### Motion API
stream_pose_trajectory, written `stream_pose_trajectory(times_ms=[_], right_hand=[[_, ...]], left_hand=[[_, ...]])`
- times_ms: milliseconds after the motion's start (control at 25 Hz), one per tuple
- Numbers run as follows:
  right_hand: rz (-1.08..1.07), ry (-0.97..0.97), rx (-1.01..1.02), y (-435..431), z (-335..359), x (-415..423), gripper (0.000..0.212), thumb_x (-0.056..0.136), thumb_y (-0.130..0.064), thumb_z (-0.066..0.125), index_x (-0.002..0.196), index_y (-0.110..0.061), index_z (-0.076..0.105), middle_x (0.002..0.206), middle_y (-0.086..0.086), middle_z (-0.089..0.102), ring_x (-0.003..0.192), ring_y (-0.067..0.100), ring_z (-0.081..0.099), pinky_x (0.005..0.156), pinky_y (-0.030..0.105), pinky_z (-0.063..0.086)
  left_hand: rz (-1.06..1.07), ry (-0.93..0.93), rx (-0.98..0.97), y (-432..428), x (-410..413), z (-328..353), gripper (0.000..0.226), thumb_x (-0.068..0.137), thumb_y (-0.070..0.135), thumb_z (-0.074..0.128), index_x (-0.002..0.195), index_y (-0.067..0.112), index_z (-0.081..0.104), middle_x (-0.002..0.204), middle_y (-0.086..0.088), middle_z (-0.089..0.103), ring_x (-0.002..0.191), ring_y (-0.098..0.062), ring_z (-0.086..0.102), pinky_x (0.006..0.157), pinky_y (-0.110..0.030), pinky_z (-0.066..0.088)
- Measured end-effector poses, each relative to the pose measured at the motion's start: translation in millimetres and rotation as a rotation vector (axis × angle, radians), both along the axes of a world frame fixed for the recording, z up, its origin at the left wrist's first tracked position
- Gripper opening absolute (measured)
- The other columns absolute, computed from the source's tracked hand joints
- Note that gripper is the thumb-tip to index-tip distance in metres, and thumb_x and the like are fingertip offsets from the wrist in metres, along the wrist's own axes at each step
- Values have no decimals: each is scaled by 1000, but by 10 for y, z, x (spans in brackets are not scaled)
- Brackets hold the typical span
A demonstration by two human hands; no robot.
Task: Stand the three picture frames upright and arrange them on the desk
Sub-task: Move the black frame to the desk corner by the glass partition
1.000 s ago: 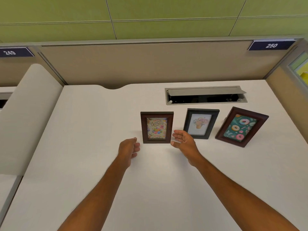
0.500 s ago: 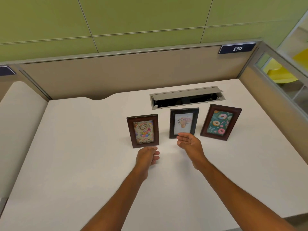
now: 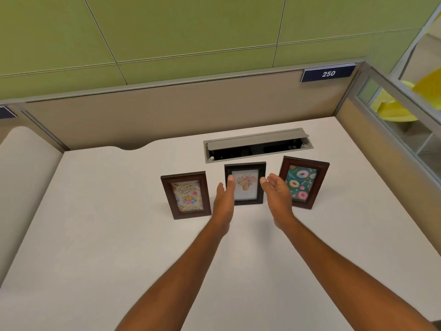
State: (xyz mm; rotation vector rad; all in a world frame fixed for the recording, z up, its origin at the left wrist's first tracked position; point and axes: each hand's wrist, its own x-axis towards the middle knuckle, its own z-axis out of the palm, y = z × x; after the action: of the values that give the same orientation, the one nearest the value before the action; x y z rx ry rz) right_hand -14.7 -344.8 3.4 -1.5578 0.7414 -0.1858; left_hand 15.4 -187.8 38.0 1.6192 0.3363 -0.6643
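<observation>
Both hands have been moved from the birthday frame (image 3: pixel 186 195) to flank the black flower frame (image 3: pixel 245 183). Left hand (image 3: pixel 224 199) and right hand (image 3: pixel 278 193) are held spread, palms inward, nothing gripped, presumably to straighten it. All three frames, including the donut frame (image 3: pixel 302 182), are stood upright on the bench (image 3: pixel 100 235).

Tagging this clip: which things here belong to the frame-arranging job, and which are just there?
Job: birthday frame, flower frame, donut frame, desk, left hand, right hand.

Just there: cable tray, 250 sign, partition.
</observation>
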Motion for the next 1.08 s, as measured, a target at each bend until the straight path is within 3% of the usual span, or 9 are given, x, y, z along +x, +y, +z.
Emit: stream_pose_trajectory(times_ms=[80,160,240,360,560,640,760,880,1080], right_hand=[[80,52,47,-43,11,59,73,103,-55,65,162,-20,43,162,2,53,147,21,50,113,36,44],[165,97,99,-80,21,119,73,101,-67,58,158,-24,48,150,-3,61,136,17,57,102,27,46],[215,116,113,-117,8,183,64,100,-74,51,142,-27,61,129,-9,72,121,10,66,84,19,49],[230,119,135,-173,-32,278,48,101,-77,43,120,-38,64,113,-18,71,105,-2,64,76,17,47],[229,143,168,-257,-65,392,45,102,-76,39,108,-42,67,106,-20,71,98,-3,64,72,16,48],[211,167,172,-281,-64,427,44,101,-76,41,102,-42,69,100,-21,74,94,-2,68,66,14,51],[200,162,193,-298,-69,460,45,99,-77,42,101,-42,71,85,-25,81,91,0,71,63,12,54],[182,155,218,-309,-71,473,45,100,-76,43,100,-42,72,86,-25,81,98,5,71,74,22,54],[169,144,228,-336,-80,473,46,101,-74,46,95,-38,72,76,-29,79,96,6,70,80,28,54]], left_hand=[[18,-24,-10,-88,79,-64,91,103,82,33,175,27,24,180,-7,34,164,-32,34,134,-57,29],[15,-46,-33,-151,167,-119,87,103,83,31,169,26,39,169,-9,51,155,-31,49,131,-56,36],[21,-67,-35,-191,233,-145,82,104,82,28,158,26,55,153,-7,66,141,-28,62,124,-50,46],[52,-93,-17,-241,302,-182,79,105,80,26,147,26,64,140,-6,75,128,-25,71,105,-38,55],[90,-72,-12,-264,393,-269,78,107,78,25,149,26,65,144,-8,73,133,-30,68,122,-53,50],[97,-64,-24,-249,413,-287,78,106,79,27,151,28,65,147,-7,72,136,-30,66,123,-51,48],[112,-67,-41,-244,421,-283,75,106,79,28,148,31,66,142,-2,74,129,-23,69,103,-35,55],[127,-63,-32,-253,438,-278,68,105,81,28,136,37,70,127,4,78,117,-16,72,82,-24,52],[111,-77,-26,-234,443,-323,78,105,81,28,150,29,65,142,-4,74,132,-26,68,113,-44,53]])
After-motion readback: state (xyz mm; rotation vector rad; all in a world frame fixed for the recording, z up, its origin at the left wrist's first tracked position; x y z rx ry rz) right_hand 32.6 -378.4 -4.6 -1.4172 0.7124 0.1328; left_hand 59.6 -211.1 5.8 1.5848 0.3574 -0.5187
